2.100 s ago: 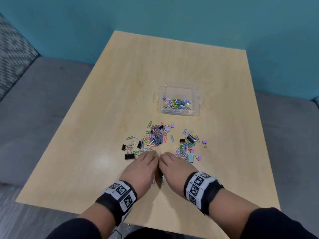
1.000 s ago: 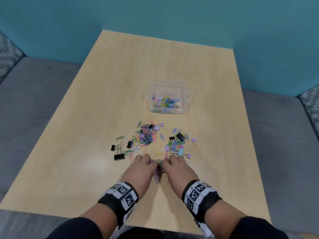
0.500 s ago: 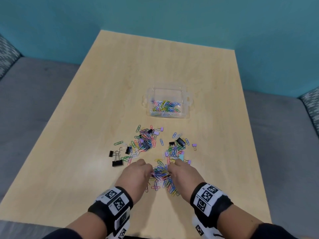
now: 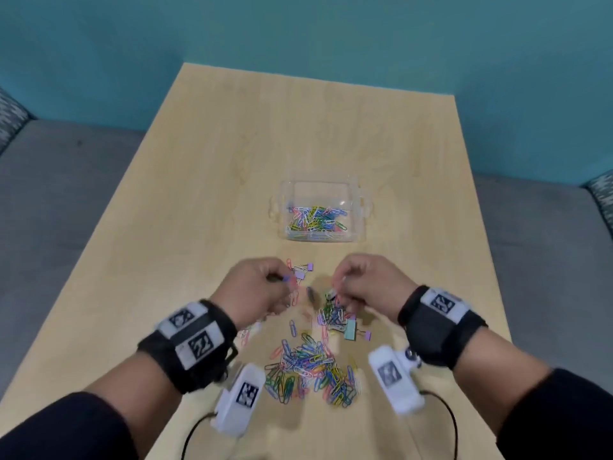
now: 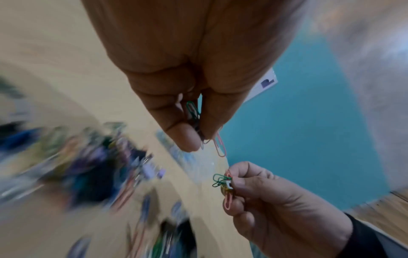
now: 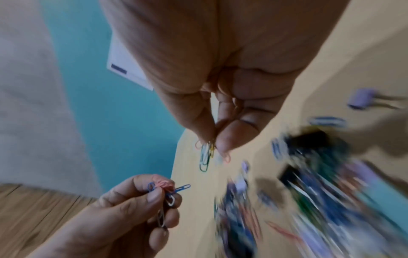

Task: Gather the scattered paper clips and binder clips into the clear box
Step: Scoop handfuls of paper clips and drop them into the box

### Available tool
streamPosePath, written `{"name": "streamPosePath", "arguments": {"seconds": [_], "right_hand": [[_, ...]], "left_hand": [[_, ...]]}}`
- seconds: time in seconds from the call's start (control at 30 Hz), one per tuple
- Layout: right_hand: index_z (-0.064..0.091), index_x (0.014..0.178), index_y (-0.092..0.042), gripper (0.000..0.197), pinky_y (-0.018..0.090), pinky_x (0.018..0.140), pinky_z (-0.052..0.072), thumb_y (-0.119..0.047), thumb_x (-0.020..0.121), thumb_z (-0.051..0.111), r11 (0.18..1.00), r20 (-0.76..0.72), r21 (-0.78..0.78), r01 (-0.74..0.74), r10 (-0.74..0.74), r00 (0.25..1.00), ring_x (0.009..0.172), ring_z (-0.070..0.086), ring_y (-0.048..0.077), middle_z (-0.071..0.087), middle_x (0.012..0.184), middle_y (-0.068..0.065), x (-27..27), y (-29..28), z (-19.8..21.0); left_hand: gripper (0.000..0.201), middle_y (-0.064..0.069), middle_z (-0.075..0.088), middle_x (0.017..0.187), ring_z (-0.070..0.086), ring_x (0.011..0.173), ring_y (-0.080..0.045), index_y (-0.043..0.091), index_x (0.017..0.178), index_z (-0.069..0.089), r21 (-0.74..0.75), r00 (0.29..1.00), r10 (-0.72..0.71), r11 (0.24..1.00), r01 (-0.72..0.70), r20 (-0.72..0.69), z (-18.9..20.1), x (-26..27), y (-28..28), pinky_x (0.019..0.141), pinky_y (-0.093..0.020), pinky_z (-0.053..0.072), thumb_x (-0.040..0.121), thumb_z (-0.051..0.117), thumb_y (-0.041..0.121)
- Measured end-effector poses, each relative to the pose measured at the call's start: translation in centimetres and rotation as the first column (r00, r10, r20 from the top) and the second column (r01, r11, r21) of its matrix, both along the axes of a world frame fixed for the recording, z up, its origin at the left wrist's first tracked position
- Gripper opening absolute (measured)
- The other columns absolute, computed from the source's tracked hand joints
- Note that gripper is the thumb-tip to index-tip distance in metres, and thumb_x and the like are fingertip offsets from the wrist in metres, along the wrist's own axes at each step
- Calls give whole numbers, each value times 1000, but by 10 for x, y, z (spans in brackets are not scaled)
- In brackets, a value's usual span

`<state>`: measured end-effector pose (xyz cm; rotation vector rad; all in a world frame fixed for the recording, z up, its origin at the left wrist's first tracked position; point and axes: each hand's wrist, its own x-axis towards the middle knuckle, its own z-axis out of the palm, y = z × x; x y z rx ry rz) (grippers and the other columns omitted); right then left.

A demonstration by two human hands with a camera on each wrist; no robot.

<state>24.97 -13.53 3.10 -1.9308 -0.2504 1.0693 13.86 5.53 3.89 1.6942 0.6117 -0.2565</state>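
The clear box (image 4: 286, 198) stands mid-table with several coloured paper clips inside. Both hands hover above the table just short of it. My left hand (image 4: 283, 280) pinches a small bunch of paper clips (image 5: 217, 144) between thumb and fingers. Likewise, my right hand (image 4: 338, 288) pinches a bunch of paper clips (image 6: 205, 155). A heap of paper clips (image 4: 308, 366) lies on the table between my wrists. More clips, a teal binder clip (image 4: 350, 329) and purple binder clips (image 4: 310, 267) lie scattered under and between the hands.
The wooden table (image 4: 199, 194) reaches back to a teal wall, with grey cushions on both sides. Its near edge is below my forearms. White wrist cameras (image 4: 242, 398) with cables hang under both wrists.
Both hands have risen off the table and moved forward toward the box, each pinching some paper clips. The raked heap of clips stays behind, nearer to me.
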Motion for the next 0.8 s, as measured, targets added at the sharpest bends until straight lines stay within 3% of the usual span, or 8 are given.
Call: {"name": "streamPosePath", "arguments": {"seconds": [0.17,0.27,0.37,0.47,0.57,0.63,0.7,0.8], "right_hand": [[58,69,-10,25,32,52,53,10,84,54,957,171,77,279,-288,942,51,57,24,58,59,13,69,40,5],[60,72,-13,22,42,64,60,5,84,57,945,196,79,316,-326,925,57,62,28,59,65,13,84,60,8],[63,94,-18,15,49,74,58,-8,83,64,968,275,29,248,-247,929,68,62,29,60,76,7,80,58,10],[62,107,-23,23,41,78,54,-16,85,62,991,396,-15,131,-114,911,80,62,24,61,87,0,48,25,12],[61,114,-26,29,27,84,46,-22,86,61,986,403,-158,-63,122,907,87,58,9,60,101,-6,-11,-26,3],[58,119,-27,35,28,87,45,-30,84,60,943,363,-279,-181,278,890,91,56,8,55,103,-7,-53,-61,-10],[55,122,-27,49,31,90,46,-38,75,55,918,325,-345,-196,312,893,98,55,11,50,107,-8,-88,-89,-27],[48,133,-29,65,23,96,38,-38,70,59,912,359,-360,-194,327,874,108,48,14,41,114,-12,-126,-100,-46]], "left_hand": [[9,-10,64,63,62,55,-22,9,75,66,142,983,123,980,-142,137,8,81,20,70,-47,58,82,67,4],[9,-5,63,64,62,54,-21,12,75,67,216,979,88,968,-127,182,7,108,18,70,-46,58,82,66,5],[16,-1,67,92,66,74,-23,19,97,69,333,990,-2,942,-46,142,2,106,19,80,-40,54,82,67,16],[24,2,64,106,62,88,-16,23,108,67,452,992,-62,892,5,110,0,66,23,85,-28,47,84,64,21],[26,10,60,97,58,86,-6,27,105,66,513,979,-186,850,121,77,-7,-10,15,78,-25,42,81,59,35],[28,15,55,93,55,83,-2,31,101,64,544,957,-290,802,245,-2,-23,-66,4,75,-24,43,74,59,40],[41,12,53,98,56,88,-8,29,107,62,584,933,-350,743,327,-78,-43,-110,-7,81,-26,46,67,70,33],[74,6,50,113,52,97,-19,27,126,50,655,899,-414,640,401,-144,-64,-141,-23,85,-30,48,58,80,29]]}}
